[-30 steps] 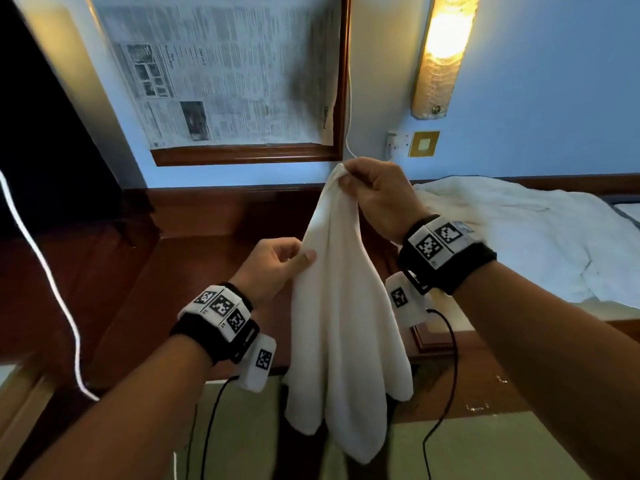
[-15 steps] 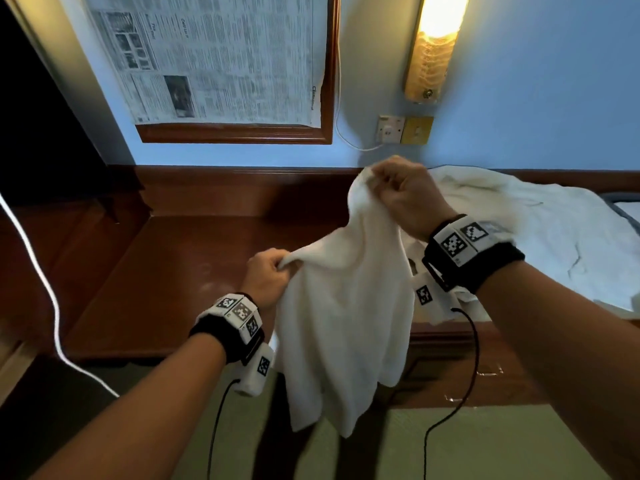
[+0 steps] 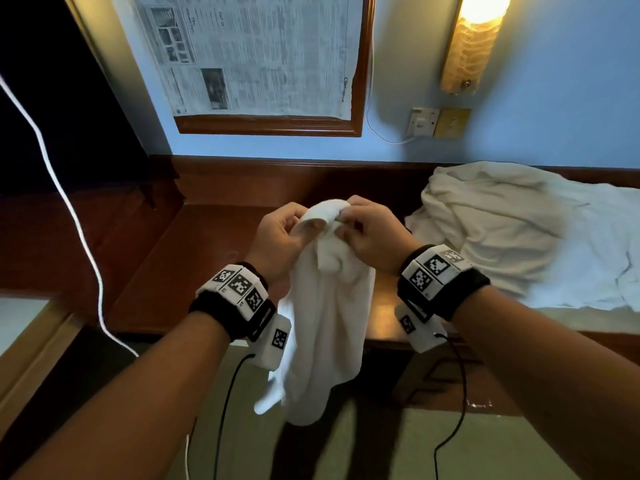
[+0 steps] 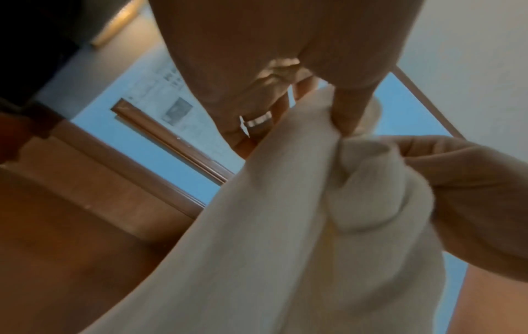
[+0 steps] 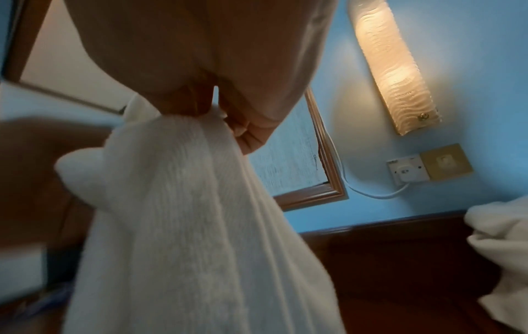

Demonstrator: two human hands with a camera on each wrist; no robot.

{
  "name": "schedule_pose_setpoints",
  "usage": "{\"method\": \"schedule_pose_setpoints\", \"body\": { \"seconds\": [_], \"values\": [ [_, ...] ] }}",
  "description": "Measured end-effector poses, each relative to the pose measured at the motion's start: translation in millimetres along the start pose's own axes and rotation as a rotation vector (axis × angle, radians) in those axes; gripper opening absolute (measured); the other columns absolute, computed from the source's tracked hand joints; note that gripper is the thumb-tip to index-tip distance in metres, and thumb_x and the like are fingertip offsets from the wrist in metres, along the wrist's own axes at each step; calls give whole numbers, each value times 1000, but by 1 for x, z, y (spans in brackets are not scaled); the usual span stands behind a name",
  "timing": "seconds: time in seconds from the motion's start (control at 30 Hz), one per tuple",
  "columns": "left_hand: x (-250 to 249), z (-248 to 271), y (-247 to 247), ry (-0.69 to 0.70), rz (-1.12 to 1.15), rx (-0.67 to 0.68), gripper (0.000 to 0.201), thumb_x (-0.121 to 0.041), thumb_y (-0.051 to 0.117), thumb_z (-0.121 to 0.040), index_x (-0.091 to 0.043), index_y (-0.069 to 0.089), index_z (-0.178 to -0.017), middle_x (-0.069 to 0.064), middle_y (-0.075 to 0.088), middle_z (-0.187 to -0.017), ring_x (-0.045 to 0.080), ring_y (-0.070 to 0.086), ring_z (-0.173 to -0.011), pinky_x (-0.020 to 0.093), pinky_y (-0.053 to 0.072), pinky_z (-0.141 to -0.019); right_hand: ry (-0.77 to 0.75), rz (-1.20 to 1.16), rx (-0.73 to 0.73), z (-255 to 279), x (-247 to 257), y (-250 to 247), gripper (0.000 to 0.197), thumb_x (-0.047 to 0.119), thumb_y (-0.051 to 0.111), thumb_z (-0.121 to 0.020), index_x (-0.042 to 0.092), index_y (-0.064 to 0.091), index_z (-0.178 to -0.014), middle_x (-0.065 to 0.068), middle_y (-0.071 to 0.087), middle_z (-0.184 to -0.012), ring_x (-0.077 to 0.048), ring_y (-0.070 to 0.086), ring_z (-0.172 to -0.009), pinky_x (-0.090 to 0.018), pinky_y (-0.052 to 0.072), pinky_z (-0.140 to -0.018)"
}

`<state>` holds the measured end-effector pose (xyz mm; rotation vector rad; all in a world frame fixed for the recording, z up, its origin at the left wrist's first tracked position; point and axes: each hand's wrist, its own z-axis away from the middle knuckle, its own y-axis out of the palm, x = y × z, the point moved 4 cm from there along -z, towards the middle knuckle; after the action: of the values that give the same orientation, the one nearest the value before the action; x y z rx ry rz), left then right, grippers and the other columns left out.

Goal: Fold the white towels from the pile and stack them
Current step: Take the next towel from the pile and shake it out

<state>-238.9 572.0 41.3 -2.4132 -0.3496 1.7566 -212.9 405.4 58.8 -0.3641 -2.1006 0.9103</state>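
here, seen from the head cam, a person holds one white towel (image 3: 329,327) in the air w/ both hands, in front of a dark wooden desk (image 3: 194,258). the left hand (image 3: 280,237) and right hand (image 3: 374,237) sit close together at chest height, almost touching, both at the towel's bunched top end. left fingers are curled and pinch the cloth between thumb and fingers; the left wrist cam shows the thumb pressed into a fold, and a ring (image 4: 258,119) on one finger. right fingers are curled too, gripping the same bunched top from the other side; the right wrist cam shows the cloth gathered under the fingertips. the rest of the towel hangs straight down from the hands, past the desk's front edge, loose and uneven at the bottom, above a greenish floor (image 3: 381,452).

the pile of white towels (image 3: 512,230) lies rumpled toward the desk's right end, reaching the back edge, apart from the hands. each wrist wears a black band w/ white marker blocks. on the blue wall behind: a framed newspaper (image 3: 256,53) up left, a lit wall lamp (image 3: 474,43) up right, a socket (image 3: 424,121) beneath the lamp. a white cable (image 3: 69,209) hangs down at the left side.
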Motion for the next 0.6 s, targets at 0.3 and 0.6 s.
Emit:
{"method": "schedule_pose_setpoints", "body": {
  "seconds": [0.3, 0.6],
  "values": [
    [67, 17, -48, -224, 1, 162, 26, -43, 74, -79, -18, 72, -88, 5, 75, -87, 15, 69, -75, 36, 58, -68, 34, -269, -368, -57, 46, -60, 15, 14, 62, -91, 25, 70, -84, 3, 62, -82, -1, 56, -73, -27, 49, -69],
    [151, 35, -131, -361, -435, 121, 34, -5, 69, -92, -12, 59, -60, -1, 53, -57, 2, 45, -49, 11, 33, -46, 394, -406, -511, -34, -9, -70, 15, 20, 64, -87, 26, 77, -82, 0, 73, -86, -15, 66, -82, -36, 55, -80]
  ]
}}
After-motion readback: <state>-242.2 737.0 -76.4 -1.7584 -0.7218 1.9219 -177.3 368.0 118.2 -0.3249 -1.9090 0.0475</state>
